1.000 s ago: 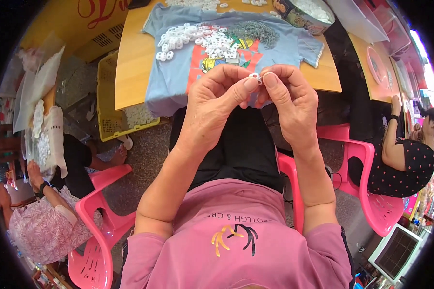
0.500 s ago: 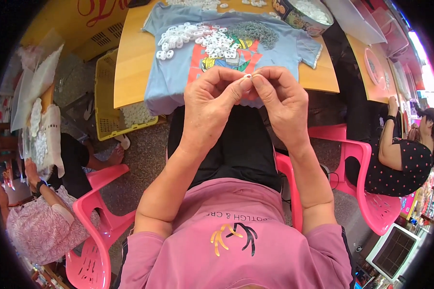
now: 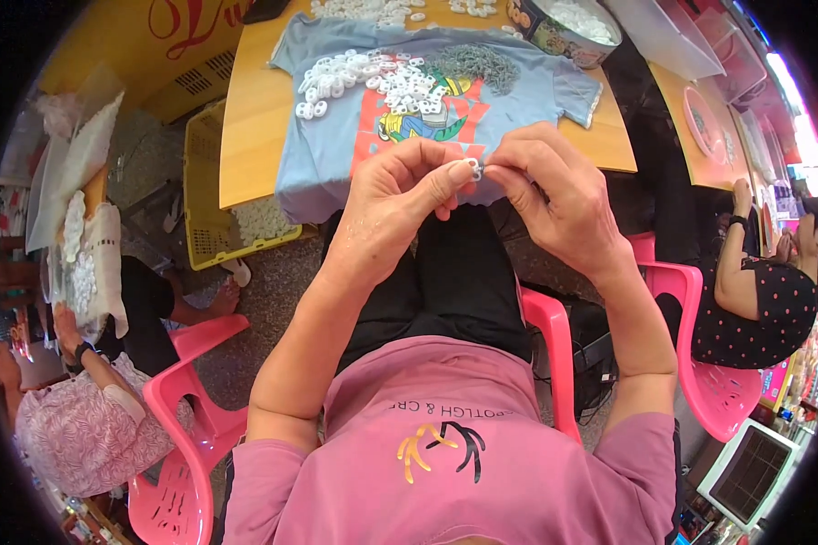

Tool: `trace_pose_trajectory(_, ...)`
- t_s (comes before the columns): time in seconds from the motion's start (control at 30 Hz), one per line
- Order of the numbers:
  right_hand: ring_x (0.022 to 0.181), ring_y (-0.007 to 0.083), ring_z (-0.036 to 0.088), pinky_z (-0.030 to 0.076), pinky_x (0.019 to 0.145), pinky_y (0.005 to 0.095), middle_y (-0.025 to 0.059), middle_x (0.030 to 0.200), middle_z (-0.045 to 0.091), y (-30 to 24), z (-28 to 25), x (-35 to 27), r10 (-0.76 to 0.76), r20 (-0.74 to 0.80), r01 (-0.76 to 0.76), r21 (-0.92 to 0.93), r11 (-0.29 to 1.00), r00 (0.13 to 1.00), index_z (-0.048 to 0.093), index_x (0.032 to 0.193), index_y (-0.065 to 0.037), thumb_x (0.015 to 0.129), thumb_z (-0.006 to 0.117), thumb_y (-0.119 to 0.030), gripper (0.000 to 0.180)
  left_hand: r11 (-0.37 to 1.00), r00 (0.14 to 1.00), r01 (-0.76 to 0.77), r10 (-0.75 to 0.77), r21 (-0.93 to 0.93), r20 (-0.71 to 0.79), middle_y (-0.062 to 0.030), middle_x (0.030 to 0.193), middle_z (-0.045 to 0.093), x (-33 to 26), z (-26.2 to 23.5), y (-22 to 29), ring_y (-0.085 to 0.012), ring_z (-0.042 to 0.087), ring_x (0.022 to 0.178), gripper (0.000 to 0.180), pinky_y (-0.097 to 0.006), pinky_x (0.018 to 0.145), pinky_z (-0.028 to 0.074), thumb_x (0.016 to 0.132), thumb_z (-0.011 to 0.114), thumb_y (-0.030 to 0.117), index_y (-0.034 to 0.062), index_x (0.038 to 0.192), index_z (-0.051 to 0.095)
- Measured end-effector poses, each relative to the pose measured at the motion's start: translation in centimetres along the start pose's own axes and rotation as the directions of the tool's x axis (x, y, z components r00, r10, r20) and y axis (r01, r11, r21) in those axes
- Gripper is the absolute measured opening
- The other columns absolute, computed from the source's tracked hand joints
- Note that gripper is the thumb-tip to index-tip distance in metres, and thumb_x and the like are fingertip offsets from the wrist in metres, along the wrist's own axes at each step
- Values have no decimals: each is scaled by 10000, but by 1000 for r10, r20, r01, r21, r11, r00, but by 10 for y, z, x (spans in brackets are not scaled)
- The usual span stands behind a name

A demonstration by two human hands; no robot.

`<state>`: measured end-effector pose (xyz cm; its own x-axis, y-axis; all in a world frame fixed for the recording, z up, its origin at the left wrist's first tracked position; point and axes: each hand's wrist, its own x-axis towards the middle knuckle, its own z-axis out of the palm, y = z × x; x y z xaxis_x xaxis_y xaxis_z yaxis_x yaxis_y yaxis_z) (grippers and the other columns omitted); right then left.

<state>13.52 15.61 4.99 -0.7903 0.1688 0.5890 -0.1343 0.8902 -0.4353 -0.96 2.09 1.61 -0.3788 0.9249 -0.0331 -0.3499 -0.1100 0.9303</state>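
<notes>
Over my lap, just in front of the table edge, my left hand (image 3: 394,195) pinches a small white plastic piece (image 3: 473,167) with holes between thumb and forefinger. Right beside it, my right hand (image 3: 562,195) has its thumb and forefinger closed at the piece's right side. A tiny greyish bit seems to sit at those fingertips, too small to name. Beyond my hands, a blue printed T-shirt (image 3: 323,154) is spread on the table. On it lie a heap of similar white plastic pieces (image 3: 354,73) and a tangled pile of small grey pieces (image 3: 477,64).
The wooden table (image 3: 248,136) holds a round tin (image 3: 568,23) of white pieces at the back right. A yellow crate (image 3: 207,200) stands low at the left. Pink chairs (image 3: 180,454) flank me, with one person seated at each side. A pink basin (image 3: 704,120) rests on the right-hand table.
My hands have drawn apart slightly and lower, exposing the white piece in my left fingers. My right hand and elbow have swung outward to the right.
</notes>
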Motion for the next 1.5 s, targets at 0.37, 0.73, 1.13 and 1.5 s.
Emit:
trace_pose_trajectory(0.37, 706, 263, 607, 486, 606, 327, 126, 827, 613, -18, 8, -1, -48, -27, 49, 35, 998, 998, 579, 922, 6, 854, 680, -18, 124, 994, 996, 85, -84, -65, 15, -39, 827, 648, -22, 1, 14, -70, 570, 672, 159, -209, 614, 481, 934, 656, 156, 5, 967, 617)
trace_pose_trajectory(0.73, 708, 112, 597, 487, 620, 237, 73, 856, 585, -32, 36, -13, 318, -86, -273, 335, 902, 944, 576, 936, 33, 943, 589, -12, 47, 993, 988, -114, 111, -20, -110, -45, 843, 667, -30, 9, 4, -63, 583, 703, 130, -204, 624, 479, 937, 646, 115, -7, 976, 622)
trace_pose_trajectory(1.13, 646, 93, 614, 491, 577, 236, 53, 777, 640, -7, 97, 5, 453, -13, -409, 405, 818, 892, 619, 971, 33, 941, 618, -82, 119, 979, 926, -144, 82, -144, -369, -51, 856, 664, -20, -28, -31, -74, 582, 699, 134, -218, 626, 476, 942, 638, 122, -3, 985, 615)
trace_pose_trajectory(1.5, 849, 331, 644, 509, 725, 407, 130, 952, 655, 33, 153, 96, 137, 85, -128, -100, 987, 987, 688, 978, -49, 868, 657, -203, 191, 957, 872, -231, 124, -175, -474, -68, 886, 670, -27, -66, -42, -71, 562, 702, 131, -222, 630, 459, 954, 620, 130, 9, 1001, 603)
